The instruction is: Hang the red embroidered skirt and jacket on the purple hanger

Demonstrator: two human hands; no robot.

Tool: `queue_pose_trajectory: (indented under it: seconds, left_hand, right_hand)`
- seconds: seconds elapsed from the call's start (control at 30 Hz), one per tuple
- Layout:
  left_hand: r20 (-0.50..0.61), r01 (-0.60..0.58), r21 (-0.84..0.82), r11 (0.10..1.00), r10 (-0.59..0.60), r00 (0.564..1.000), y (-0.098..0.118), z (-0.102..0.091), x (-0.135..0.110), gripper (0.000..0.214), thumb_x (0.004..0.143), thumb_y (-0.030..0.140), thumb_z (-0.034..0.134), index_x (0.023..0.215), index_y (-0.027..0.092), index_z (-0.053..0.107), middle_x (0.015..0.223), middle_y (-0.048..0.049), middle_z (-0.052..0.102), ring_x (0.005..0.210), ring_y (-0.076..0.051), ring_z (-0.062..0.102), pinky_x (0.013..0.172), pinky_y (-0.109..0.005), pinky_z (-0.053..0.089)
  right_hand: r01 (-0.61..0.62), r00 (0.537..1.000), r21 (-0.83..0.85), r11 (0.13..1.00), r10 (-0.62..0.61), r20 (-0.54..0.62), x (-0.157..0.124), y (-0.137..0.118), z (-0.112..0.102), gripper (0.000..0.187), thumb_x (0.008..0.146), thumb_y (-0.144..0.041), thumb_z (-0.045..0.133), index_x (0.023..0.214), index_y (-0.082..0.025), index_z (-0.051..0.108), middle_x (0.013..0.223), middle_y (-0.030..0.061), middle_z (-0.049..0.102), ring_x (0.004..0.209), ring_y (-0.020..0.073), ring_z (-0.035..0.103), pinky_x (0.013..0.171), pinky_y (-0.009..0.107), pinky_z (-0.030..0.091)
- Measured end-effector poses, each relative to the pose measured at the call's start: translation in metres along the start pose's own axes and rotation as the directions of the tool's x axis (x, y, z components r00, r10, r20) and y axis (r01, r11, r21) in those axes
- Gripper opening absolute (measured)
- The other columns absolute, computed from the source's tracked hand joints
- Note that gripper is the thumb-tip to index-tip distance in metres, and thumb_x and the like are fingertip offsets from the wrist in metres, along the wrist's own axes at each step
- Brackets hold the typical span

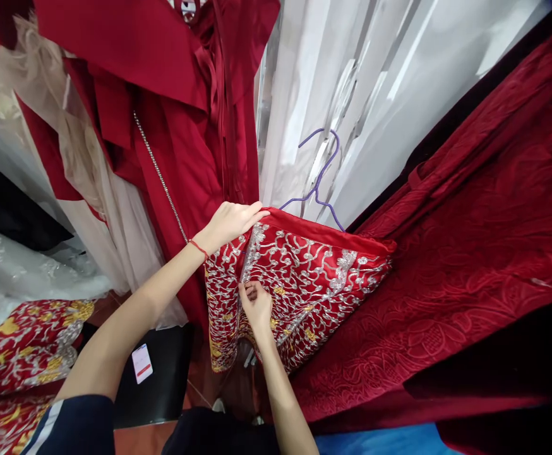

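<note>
A red skirt [299,265] with silver and gold embroidery and a plain red waistband hangs in front of me. A purple wire hanger [321,177] rises out of its top, its lower part hidden inside. My left hand [237,221], with a red string on the wrist, is closed over the waistband's left end. Lower down, my right hand [257,304] has its fingers curled in a pinch at the silver-trimmed edge of the same skirt. Exactly what lies between those fingertips is too small to make out.
Dark red gowns [176,133] hang behind on the left, and a red embossed dress [446,284] on the right. White garments in clear covers [299,82] hang at the back. A phone [142,363] lies on a black seat [162,395]; another embroidered red garment [20,347] is at far left.
</note>
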State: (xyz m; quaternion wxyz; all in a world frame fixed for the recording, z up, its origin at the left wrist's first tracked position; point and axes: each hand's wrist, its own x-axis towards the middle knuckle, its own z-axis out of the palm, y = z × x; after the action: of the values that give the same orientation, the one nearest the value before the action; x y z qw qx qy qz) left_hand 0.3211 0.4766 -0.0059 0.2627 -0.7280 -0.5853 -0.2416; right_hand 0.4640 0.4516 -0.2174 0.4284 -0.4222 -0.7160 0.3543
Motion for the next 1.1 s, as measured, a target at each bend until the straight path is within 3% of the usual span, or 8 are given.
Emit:
queue_pose_trajectory:
  seconds: [0.13,0.4,0.63,0.77,0.87,0.93,1.1]
  left_hand:
    - [-0.011,0.003,0.025,1.0,-0.003,1.0,0.002,0.001,-0.002,0.051,0.102,0.05,0.03,0.091,0.018,0.067,0.065,-0.0063,0.068,0.055,-0.017,0.061,0.053,-0.026,0.029]
    - [0.017,0.047,0.064,0.997,-0.049,0.999,0.01,-0.003,-0.003,0.053,0.102,0.051,0.029,0.094,0.015,0.067,0.068,-0.0083,0.07,0.058,-0.019,0.064,0.053,-0.025,0.033]
    - [-0.014,0.05,0.06,0.997,-0.049,0.999,0.012,-0.002,-0.007,0.051,0.103,0.049,0.03,0.095,0.016,0.068,0.067,-0.0066,0.069,0.058,-0.018,0.065,0.053,-0.025,0.033]
    - [-0.012,0.052,0.067,0.996,-0.051,0.999,0.014,-0.003,-0.008,0.051,0.103,0.049,0.03,0.096,0.016,0.068,0.068,-0.0069,0.07,0.059,-0.017,0.065,0.053,-0.025,0.032]
    - [-0.009,0.069,0.054,0.996,-0.068,0.998,0.015,-0.004,-0.009,0.051,0.102,0.05,0.031,0.099,0.016,0.069,0.07,-0.0075,0.071,0.061,-0.018,0.066,0.054,-0.025,0.034]
    - [-0.004,0.075,0.047,0.996,-0.075,0.997,0.015,-0.004,-0.009,0.051,0.102,0.05,0.031,0.101,0.016,0.069,0.072,-0.0079,0.072,0.062,-0.018,0.066,0.055,-0.025,0.036]
    - [0.013,0.068,0.056,0.996,-0.069,0.998,0.013,-0.004,-0.008,0.05,0.103,0.049,0.031,0.101,0.016,0.069,0.073,-0.0079,0.072,0.064,-0.019,0.068,0.056,-0.025,0.037]
  right_hand:
    - [0.006,0.998,0.013,1.0,-0.007,0.056,0.005,-0.006,-0.003,0.037,0.085,-0.056,0.06,0.079,-0.02,0.06,0.069,0.0012,0.069,0.057,0.0158,0.062,0.058,0.025,0.044]
    - [-0.017,1.0,0.147,0.989,0.014,0.025,-0.006,-0.011,-0.001,0.039,0.081,-0.059,0.065,0.079,-0.02,0.059,0.07,0.0016,0.067,0.058,0.0145,0.062,0.059,0.024,0.046]
    - [-0.016,1.0,0.191,0.982,0.014,0.011,-0.007,-0.006,0.007,0.036,0.088,-0.054,0.054,0.075,-0.02,0.059,0.07,0.0027,0.067,0.057,0.014,0.058,0.058,0.025,0.042]
    - [-0.075,0.997,0.284,0.956,0.079,-0.003,-0.005,-0.005,0.012,0.041,0.084,-0.059,0.059,0.07,-0.02,0.057,0.064,0.0009,0.064,0.054,0.0131,0.055,0.056,0.025,0.041]
    - [-0.1,0.995,0.363,0.926,0.086,0.054,-0.004,-0.005,0.013,0.041,0.085,-0.059,0.058,0.071,-0.021,0.057,0.061,-0.0011,0.061,0.051,0.0128,0.054,0.054,0.025,0.041]
    - [-0.129,0.99,0.424,0.896,0.096,0.099,-0.003,-0.006,0.013,0.038,0.084,-0.057,0.059,0.073,-0.021,0.058,0.061,-0.0014,0.061,0.05,0.0128,0.054,0.053,0.025,0.042]
    - [-0.172,0.985,0.505,0.845,0.161,0.066,-0.003,-0.009,0.012,0.026,0.074,-0.044,0.071,0.074,-0.02,0.06,0.066,-0.0005,0.063,0.056,0.0124,0.054,0.055,0.024,0.042]
